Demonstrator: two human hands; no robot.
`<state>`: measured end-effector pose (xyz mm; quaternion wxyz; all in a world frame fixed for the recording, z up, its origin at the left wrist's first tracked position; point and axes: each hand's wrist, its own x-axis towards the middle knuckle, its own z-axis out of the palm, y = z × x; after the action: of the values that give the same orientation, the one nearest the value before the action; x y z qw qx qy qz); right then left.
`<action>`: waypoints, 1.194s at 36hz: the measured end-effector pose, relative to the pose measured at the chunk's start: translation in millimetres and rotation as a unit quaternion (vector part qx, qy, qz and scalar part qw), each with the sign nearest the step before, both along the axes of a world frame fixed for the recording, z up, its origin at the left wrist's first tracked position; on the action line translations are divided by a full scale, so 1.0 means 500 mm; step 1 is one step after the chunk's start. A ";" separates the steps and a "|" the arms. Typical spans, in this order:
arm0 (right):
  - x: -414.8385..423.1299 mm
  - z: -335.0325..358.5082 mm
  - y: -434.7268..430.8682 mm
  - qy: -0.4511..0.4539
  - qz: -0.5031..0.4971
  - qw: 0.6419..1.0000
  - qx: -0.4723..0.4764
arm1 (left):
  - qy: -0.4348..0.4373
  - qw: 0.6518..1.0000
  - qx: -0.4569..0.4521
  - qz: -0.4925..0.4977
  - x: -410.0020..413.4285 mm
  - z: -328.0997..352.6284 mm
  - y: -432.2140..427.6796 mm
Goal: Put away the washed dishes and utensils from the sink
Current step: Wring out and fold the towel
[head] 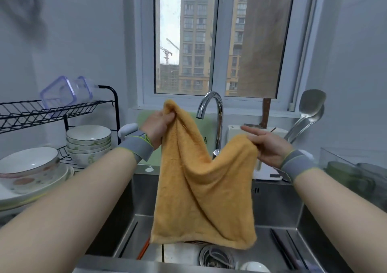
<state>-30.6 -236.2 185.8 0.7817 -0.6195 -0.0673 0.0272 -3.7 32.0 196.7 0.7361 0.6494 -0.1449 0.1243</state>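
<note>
Chopsticks (281, 246) wait along the sink's (276, 201) right edge; left hand (156, 126) and right hand (270, 144) each pinch a corner of the orange towel (201, 189), spreading it, probably for drying.

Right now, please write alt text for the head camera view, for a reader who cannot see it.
A left hand and right hand hold an orange towel by its corners above a steel sink. Stacked bowls stand at left; chopsticks lie in it.

Fluffy cloth towel (201, 189); glossy metal faucet (215, 113)
</note>
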 end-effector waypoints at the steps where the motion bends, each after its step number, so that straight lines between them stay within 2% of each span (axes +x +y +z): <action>1: 0.001 0.009 -0.009 0.012 0.000 1.000 0.015 | -0.005 1.000 0.013 0.009 0.000 -0.003 0.004; 5: -0.004 0.039 -0.056 0.040 -0.001 0.999 0.021 | 0.009 0.999 0.018 0.035 0.003 -0.009 0.030; 8: -0.011 0.059 -0.087 0.012 -0.043 0.999 -0.006 | 0.034 0.999 0.016 0.025 0.008 -0.015 0.054; 12: -0.005 0.071 -0.105 -0.057 -0.161 0.975 -0.145 | 0.062 0.998 -0.009 -0.002 0.018 -0.025 0.080; 14: -0.001 0.074 -0.109 -0.090 -0.222 0.933 -0.267 | 0.076 0.997 -0.011 -0.007 0.018 -0.028 0.079; 18: 0.013 0.080 -0.109 -0.133 -0.316 0.770 -0.538 | 0.079 0.997 0.003 0.001 0.016 -0.031 0.066; 19: 0.017 0.081 -0.108 -0.136 -0.323 0.749 -0.562 | 0.078 0.997 0.009 0.007 0.015 -0.032 0.062; 20: 0.019 0.083 -0.109 -0.137 -0.321 0.747 -0.565 | 0.076 0.997 0.011 0.013 0.014 -0.033 0.061; 21: 0.020 0.084 -0.111 -0.138 -0.311 0.759 -0.555 | 0.073 0.997 0.012 0.018 0.016 -0.036 0.061; 23: 0.018 0.086 -0.116 -0.132 -0.272 0.818 -0.489 | 0.066 0.997 0.004 0.028 0.018 -0.038 0.067; 26: 0.010 0.097 -0.125 -0.112 -0.177 0.939 -0.273 | 0.061 0.997 -0.050 0.002 0.021 -0.027 0.077; 28: 0.000 0.105 -0.122 -0.107 -0.101 0.976 -0.163 | 0.061 0.992 -0.098 -0.044 0.015 -0.020 0.079; 33: -0.013 0.127 -0.086 -0.133 -0.001 0.991 -0.019 | 0.035 0.959 -0.213 -0.185 -0.006 0.008 0.045; 37: -0.009 0.128 -0.024 -0.149 0.105 0.982 0.048 | 0.000 0.938 -0.176 -0.297 -0.028 0.024 -0.012; 38: -0.007 0.129 -0.006 -0.157 0.136 0.977 0.043 | -0.001 0.932 -0.164 -0.324 -0.033 0.025 -0.027; 40: -0.003 0.131 0.026 -0.184 0.194 0.964 0.001 | -0.001 0.939 -0.110 -0.325 -0.033 0.022 -0.055; 43: 0.000 0.136 0.070 -0.223 0.189 0.949 -0.121 | 0.005 0.943 -0.032 -0.332 -0.037 0.015 -0.091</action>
<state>-30.7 -201.1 253.9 0.6462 -0.6759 -0.3517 0.0436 -22.2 -13.6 204.3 0.7567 0.5414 -0.3444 -0.1256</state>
